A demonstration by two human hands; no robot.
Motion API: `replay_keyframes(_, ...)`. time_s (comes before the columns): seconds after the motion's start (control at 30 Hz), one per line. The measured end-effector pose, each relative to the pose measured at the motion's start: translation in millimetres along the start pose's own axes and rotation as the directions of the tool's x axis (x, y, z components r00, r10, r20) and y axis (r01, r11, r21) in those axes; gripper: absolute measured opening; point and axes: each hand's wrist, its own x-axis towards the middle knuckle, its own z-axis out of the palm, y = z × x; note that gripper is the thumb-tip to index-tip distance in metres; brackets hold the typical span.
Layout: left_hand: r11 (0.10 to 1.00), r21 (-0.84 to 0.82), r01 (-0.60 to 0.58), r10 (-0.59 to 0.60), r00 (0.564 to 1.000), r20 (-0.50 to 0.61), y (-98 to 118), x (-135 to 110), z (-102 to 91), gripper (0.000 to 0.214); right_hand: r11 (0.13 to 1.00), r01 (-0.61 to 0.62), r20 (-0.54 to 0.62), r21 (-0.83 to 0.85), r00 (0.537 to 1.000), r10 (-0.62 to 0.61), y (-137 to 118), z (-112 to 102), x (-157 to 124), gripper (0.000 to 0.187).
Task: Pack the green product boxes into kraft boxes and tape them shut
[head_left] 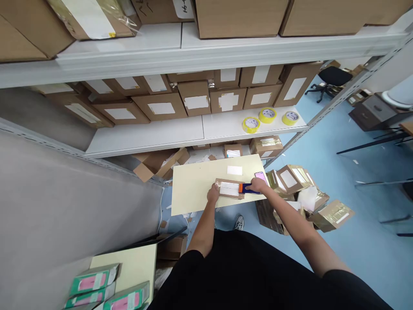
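Note:
A small brown cardboard box [229, 189] with a white label lies on a pale yellow table [193, 187]. My left hand [213, 193] is closed on the box's left end and holds it down. My right hand [259, 185] grips a blue and orange tape dispenser [245, 188] pressed against the box's right end. A white label [234, 170] and a pink phone [260, 176] lie on the table just behind the box.
Three yellow tape rolls [267, 115] sit on a white shelf [145, 135] stacked with labelled cartons. Taped parcels [303, 193] are heaped on the blue floor at right. Green and pink boxes [97, 282] lie on a second table at lower left. Office chairs stand far right.

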Motion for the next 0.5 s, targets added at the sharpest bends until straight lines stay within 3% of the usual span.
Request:
replay_keyframes(0.1, 1.0, 0.015, -0.014, 0.014, 1.0, 0.003, -3, 3, 2.0, 0.055, 0.995, -0.069, 0.028, 0.069, 0.997, 0.067, 45, 5, -18, 0.057)
replay_keyframes(0.2, 0.999, 0.013, -0.041, 0.041, 0.999, 0.01, -7, 7, 2.9, 0.056, 0.991, -0.091, 0.01, 0.097, 0.996, 0.09, 64, 15, -32, 0.053)
replay_keyframes(0.37, 0.996, -0.041, -0.082, 0.084, 0.996, 0.042, -19, 16, -2.5, 0.055, 0.99, -0.116, -0.05, 0.074, 0.992, 0.12, 53, 25, -39, 0.049)
replay_keyframes(0.5, 0.986, -0.133, -0.096, 0.102, 0.994, 0.04, -37, 28, -21.8, 0.052, 0.99, -0.086, -0.075, 0.109, 0.993, 0.094, 27, 18, -41, 0.049)
